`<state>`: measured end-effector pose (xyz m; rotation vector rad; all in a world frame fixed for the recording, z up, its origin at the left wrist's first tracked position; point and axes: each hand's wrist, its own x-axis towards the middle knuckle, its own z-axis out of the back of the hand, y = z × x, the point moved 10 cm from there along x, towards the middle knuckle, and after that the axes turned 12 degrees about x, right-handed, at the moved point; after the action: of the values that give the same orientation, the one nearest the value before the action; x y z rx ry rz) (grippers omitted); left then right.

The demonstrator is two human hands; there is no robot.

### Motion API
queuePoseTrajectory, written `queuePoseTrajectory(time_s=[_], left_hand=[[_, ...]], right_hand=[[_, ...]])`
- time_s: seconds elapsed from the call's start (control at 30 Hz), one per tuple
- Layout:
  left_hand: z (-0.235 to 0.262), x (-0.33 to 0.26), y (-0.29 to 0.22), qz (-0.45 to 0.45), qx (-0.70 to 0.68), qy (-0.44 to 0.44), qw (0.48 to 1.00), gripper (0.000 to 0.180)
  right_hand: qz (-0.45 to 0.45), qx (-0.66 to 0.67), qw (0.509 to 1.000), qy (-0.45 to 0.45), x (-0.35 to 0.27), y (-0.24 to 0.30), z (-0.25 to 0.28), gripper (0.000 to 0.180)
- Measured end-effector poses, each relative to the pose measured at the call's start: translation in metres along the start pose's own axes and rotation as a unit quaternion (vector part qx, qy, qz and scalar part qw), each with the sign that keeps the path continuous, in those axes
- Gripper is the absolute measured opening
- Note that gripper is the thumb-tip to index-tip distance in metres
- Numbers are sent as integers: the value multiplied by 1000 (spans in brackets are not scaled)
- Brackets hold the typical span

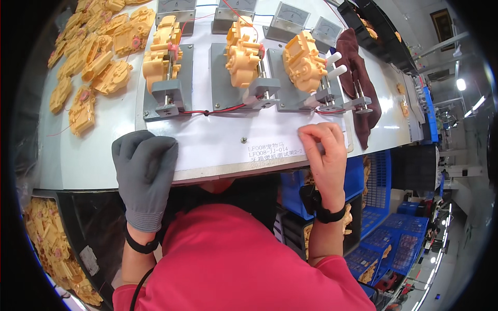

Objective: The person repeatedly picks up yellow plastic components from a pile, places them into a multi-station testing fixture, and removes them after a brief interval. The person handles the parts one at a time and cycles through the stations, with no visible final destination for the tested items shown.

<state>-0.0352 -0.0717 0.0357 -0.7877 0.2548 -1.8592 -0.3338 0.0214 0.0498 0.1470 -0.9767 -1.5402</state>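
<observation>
My left hand (144, 168), in a grey knit glove, rests at the front edge of the worktable. Its fingers are curled in, and nothing shows in them. My bare right hand (327, 155) hovers by the same edge farther right, fingers half bent and apart, holding nothing I can see. Beyond my hands stand three grey test fixtures, each carrying a yellow plastic gearbox: a left gearbox (162, 59), a middle gearbox (243, 57) and a right gearbox (302, 61). Metal clamps (167, 98) and red and black wires (220, 110) sit at their near ends.
Panel meters (287, 20) line the back. Loose gearboxes (96, 57) heap at the left. A dark maroon cloth (358, 72) lies right of the fixtures. A crate of yellow parts (54, 243) stands below left; blue crates (394, 233) stand below right.
</observation>
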Motion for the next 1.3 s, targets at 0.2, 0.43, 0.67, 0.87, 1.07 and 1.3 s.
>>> queuePoseTrajectory(time_s=[0.2,0.43,0.67,0.87,1.07,1.3], left_hand=[[-2,0,1,0,10,5,1000,16],[-12,-15,27,46,-7,53,998,14],[-16,-9,31,62,-24,65,996,13],[-14,-13,35,100,-56,54,992,12],[-14,-13,33,86,-47,58,993,14],[-13,-13,27,66,-30,51,996,13]], right_hand=[[22,-12,1000,-11,-3,2,1,11],[66,-15,998,-15,0,9,9,13],[80,7,995,-58,-4,5,16,16],[76,28,995,-66,-3,2,14,16],[70,27,995,-71,-3,2,17,17],[68,6,996,-52,0,6,18,18]])
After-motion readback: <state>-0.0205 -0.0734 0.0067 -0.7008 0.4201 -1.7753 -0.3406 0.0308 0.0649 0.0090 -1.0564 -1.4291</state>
